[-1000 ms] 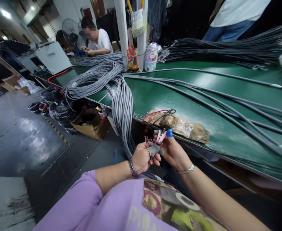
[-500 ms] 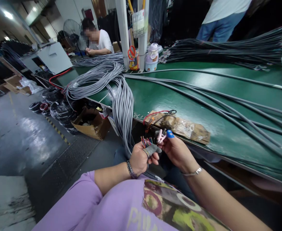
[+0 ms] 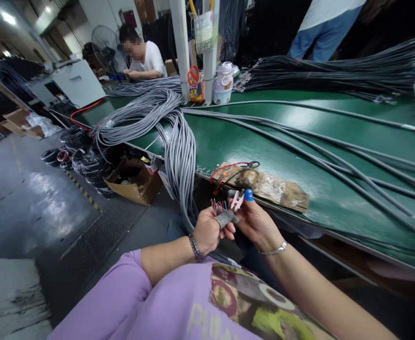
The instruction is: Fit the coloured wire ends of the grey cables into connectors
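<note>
My left hand (image 3: 207,231) is closed around the end of a grey cable, and its fanned coloured wire ends (image 3: 219,206) stick up above my grey-capped thumb. My right hand (image 3: 259,222) is closed on a small pink tool (image 3: 236,200) held right against those wire ends; one of its fingertips wears a blue cap (image 3: 249,195). Both hands hover in front of the near edge of the green table (image 3: 299,141), just below a worn brown board (image 3: 264,185).
A thick bundle of grey cables (image 3: 179,151) hangs over the table's left edge. Long cables cross the table to the right. A white post (image 3: 181,47), scissors and a jar stand at the back. One person sits far left; another stands behind the table. Boxes and coils lie on the floor.
My hands stayed together in front of the table edge, shifting only slightly up and down; the grip on the cable and the pink tool is unchanged.
</note>
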A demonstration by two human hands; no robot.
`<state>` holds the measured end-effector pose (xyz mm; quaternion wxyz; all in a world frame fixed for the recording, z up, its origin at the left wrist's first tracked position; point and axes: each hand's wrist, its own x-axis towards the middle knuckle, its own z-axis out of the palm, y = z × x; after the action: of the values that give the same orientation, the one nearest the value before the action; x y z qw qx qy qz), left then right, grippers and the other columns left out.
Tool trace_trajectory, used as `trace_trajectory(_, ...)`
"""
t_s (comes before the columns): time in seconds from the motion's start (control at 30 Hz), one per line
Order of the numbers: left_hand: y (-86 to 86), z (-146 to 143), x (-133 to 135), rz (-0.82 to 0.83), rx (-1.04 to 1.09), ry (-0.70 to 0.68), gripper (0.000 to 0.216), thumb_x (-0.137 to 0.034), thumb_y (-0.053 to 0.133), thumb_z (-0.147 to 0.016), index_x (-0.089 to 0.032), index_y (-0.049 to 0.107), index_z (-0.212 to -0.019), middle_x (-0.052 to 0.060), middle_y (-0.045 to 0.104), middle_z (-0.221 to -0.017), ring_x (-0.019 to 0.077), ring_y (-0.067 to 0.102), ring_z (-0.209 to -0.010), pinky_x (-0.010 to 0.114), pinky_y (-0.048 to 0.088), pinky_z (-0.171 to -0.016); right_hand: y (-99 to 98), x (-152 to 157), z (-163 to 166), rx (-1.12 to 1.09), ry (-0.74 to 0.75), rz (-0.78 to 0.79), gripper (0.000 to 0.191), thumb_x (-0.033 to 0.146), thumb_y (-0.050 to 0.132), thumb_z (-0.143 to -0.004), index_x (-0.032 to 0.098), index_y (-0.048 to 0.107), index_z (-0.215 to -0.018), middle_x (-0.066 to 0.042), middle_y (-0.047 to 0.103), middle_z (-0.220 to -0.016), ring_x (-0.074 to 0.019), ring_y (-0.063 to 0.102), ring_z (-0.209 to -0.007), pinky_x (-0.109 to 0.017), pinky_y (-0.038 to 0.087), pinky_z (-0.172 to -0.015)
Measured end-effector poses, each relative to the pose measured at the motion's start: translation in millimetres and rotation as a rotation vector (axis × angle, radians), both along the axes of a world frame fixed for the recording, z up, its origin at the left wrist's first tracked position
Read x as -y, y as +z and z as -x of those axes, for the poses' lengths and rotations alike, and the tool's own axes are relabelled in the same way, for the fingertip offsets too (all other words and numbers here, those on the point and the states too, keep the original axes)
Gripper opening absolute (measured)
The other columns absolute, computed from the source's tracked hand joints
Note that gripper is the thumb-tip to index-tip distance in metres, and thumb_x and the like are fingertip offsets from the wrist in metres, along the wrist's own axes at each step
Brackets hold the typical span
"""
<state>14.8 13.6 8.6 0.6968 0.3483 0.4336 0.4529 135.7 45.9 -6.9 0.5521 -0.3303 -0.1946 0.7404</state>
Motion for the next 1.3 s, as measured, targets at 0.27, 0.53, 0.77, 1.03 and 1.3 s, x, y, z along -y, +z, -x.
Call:
trace_trajectory(0.27,-4.6,7,9,0.010,-0.008,0.011,0.033,-0.042,0.071,-0.065,-0.012,0.059,-0.070,-0.001,0.058,-0.050,0.0082,0.052,-0.035,0.017,0.020,-0.032,-4.4,15,-10,0.046,0.140,-0.082,0.052,0.072,0.062,-0.068,0.021,0.069,-0.079,-0.004,0.065,-0.074,-0.0157,0.056,-0.062,-0.029,0.049,-0.059)
trace_trajectory(0.53,-12.8,14,14,-0.065,-0.088,-0.029,0.034,-0.045,0.068,-0.069,-0.013,0.056,-0.066,0.000,0.059,-0.052,0.0080,0.053,-0.037,0.018,0.023,-0.033,-1.2,40,-14,0.461,0.098,-0.227,0.031,0.045,0.077,-0.068,0.019,0.062,-0.075,0.000,0.055,-0.066,-0.0134,0.048,-0.060,-0.028,0.040,-0.058)
trace_trajectory(0.77,-14.0,13,15,-0.049,-0.038,0.038,0.038,-0.047,0.072,-0.066,-0.014,0.056,-0.074,0.000,0.061,-0.057,0.0086,0.056,-0.040,0.017,0.025,-0.034,-1.6,40,-10,0.505,0.053,-0.231,0.032,0.047,0.076,-0.069,0.018,0.061,-0.069,0.001,0.052,-0.062,-0.0117,0.042,-0.058,-0.027,0.036,-0.056)
trace_trajectory(1.03,-12.7,16,16,-0.018,0.086,0.013,0.040,-0.040,0.079,-0.061,-0.013,0.059,-0.084,0.001,0.065,-0.060,0.0103,0.059,-0.042,0.016,0.024,-0.033,-9.0,39,-11,0.425,0.092,-0.188,0.033,0.046,0.077,-0.069,0.018,0.060,-0.070,0.001,0.054,-0.061,-0.0114,0.045,-0.057,-0.026,0.037,-0.055)
trace_trajectory(1.3,-9.5,22,14,-0.048,0.129,-0.049,0.039,-0.038,0.083,-0.056,-0.010,0.066,-0.077,0.007,0.068,-0.067,0.0127,0.061,-0.050,0.017,0.026,-0.037,-7.2,31,-11,0.153,0.208,-0.061,0.031,0.047,0.075,-0.070,0.019,0.060,-0.071,0.001,0.054,-0.058,-0.0136,0.051,-0.054,-0.029,0.045,-0.054)
